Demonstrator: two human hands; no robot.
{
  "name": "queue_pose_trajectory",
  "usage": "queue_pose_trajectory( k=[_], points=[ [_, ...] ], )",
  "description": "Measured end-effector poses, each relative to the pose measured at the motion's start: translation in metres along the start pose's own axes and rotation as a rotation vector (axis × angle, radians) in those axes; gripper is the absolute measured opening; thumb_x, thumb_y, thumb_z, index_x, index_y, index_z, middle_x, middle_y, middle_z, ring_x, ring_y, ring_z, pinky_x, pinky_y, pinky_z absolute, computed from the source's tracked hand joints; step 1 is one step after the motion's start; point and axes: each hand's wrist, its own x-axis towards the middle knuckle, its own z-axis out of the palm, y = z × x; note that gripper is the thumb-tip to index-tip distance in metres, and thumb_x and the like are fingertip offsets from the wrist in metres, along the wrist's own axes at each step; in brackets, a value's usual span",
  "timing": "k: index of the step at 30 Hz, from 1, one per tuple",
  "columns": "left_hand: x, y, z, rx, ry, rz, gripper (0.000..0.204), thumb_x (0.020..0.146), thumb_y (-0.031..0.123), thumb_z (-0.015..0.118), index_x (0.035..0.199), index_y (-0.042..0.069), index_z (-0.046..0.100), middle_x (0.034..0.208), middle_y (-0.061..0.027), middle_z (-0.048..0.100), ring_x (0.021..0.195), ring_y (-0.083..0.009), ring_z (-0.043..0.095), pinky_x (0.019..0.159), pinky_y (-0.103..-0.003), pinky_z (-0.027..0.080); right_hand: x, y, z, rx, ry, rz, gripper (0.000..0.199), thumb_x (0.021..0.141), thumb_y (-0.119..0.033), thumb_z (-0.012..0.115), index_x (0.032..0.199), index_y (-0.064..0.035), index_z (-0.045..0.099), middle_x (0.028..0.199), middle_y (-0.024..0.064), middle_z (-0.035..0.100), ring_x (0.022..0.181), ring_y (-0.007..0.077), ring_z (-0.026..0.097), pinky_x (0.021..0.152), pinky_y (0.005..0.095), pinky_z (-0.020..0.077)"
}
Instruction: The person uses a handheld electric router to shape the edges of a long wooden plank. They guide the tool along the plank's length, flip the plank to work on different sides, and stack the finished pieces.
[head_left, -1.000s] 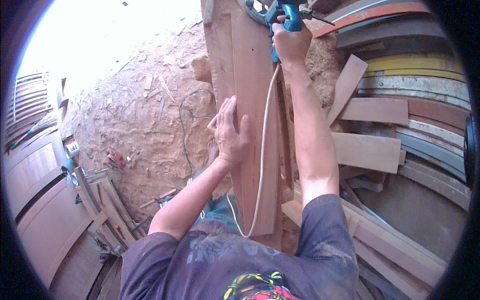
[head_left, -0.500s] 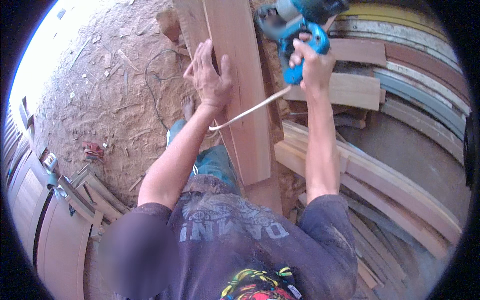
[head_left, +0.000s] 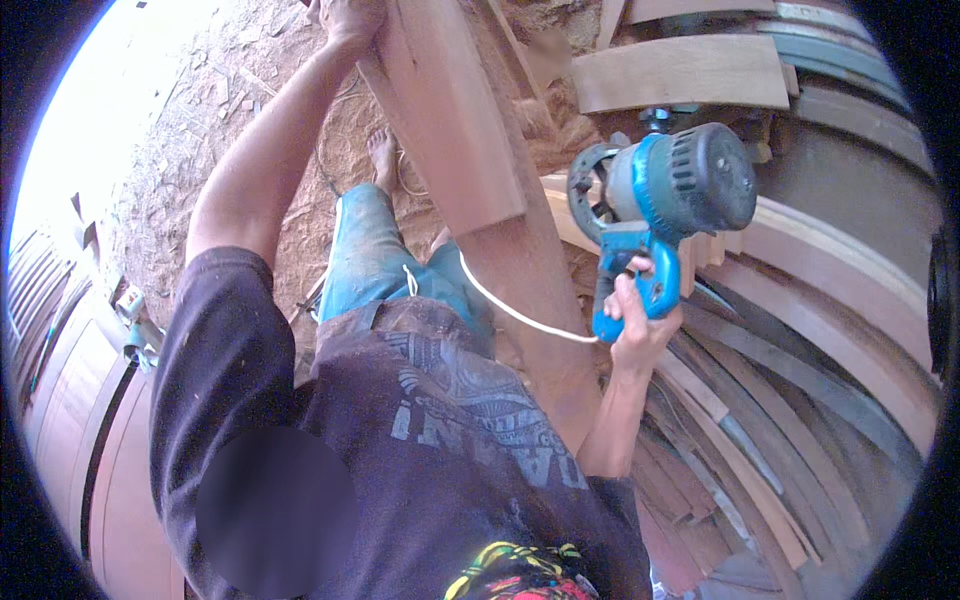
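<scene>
My right hand (head_left: 640, 318) is wrapped round the blue handle of a power router (head_left: 690, 185), held up off the wood to the right. The router's dark motor end points right and its round base faces left. A white cord (head_left: 520, 318) runs from the handle leftward past my legs. A long reddish wooden board (head_left: 450, 120) lies on a wider, dusty plank (head_left: 545, 290). My left hand (head_left: 348, 22) is at the board's far left edge. The picture's top edge cuts off its fingers, so its grip is hidden.
Stacked wooden boards (head_left: 840, 300) lie along the right side, with a curved pale piece (head_left: 680, 72) farther off. Sawdust and wood scraps cover the ground (head_left: 240, 90) at left. Wooden panels (head_left: 80, 370) stand at the left rim. My bare foot (head_left: 382, 155) is beside the board.
My right hand has brought the router nearer and lower in view. My left hand has gone from lying spread on the board to its far left edge. The board appears shifted toward upper left.
</scene>
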Motion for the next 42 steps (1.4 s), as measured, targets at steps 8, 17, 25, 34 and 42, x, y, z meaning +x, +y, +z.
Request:
queue_pose_trajectory(
  k=[8,17,25,34,42],
  points=[
    [-0.075,0.02,-0.015,0.045,-0.046,-0.036,0.064,0.111,0.039,0.049,0.158,-0.003,0.041,0.157,-0.0288,0.05,0.15,-0.042,0.044,0.127,-0.046,0.031,-0.063,0.091,-0.048,-0.158,-0.274,-0.138,0.035,0.091,0.002,0.076,0.125,-0.0003,0.068,0.085,-0.0003,0.066,0.072,0.0088,0.061,0.066,0.0265,0.0504],
    [-0.094,0.026,-0.014,-0.045,-0.044,-0.14,0.062,0.112,0.04,0.045,0.159,0.0,0.041,0.16,-0.0277,0.047,0.152,-0.0417,0.042,0.127,-0.046,0.03,-0.037,0.145,-0.032,-0.307,-0.425,-0.286,0.013,0.091,0.001,0.078,0.097,-0.006,0.068,0.089,0.0003,0.069,0.08,0.0109,0.064,0.071,0.029,0.0511],
    [-0.105,0.021,-0.012,-0.051,-0.009,-0.039,0.068,0.109,0.041,0.052,0.159,-0.003,0.039,0.157,-0.0292,0.05,0.148,-0.0447,0.046,0.126,-0.048,0.031,-0.014,0.123,-0.009,-0.353,-0.396,-0.449,0.013,0.09,-0.003,0.08,0.091,-0.0045,0.067,0.078,0.0003,0.068,0.069,0.0111,0.062,0.066,0.03,0.0493],
    [-0.116,0.034,-0.023,-0.082,-0.04,-0.04,0.066,0.105,0.04,0.06,0.156,0.001,0.043,0.149,-0.0247,0.056,0.146,-0.0381,0.049,0.122,-0.05,0.03,0.017,0.086,0.023,-0.359,-0.402,-0.362,0.012,0.089,-0.003,0.081,0.092,-0.0041,0.069,0.075,-0.0002,0.067,0.067,0.0083,0.06,0.063,0.0286,0.048],
    [0.001,0.027,-0.019,-0.096,-0.11,-0.037,0.066,0.105,0.041,0.062,0.154,0.0,0.045,0.151,-0.0248,0.055,0.145,-0.0399,0.05,0.12,-0.05,0.038,0.071,0.055,0.082,-0.304,-0.43,-0.397,0.012,0.089,-0.002,0.08,0.092,-0.0045,0.069,0.077,-0.0015,0.067,0.068,0.0062,0.06,0.063,0.0262,0.048]
  ],
)
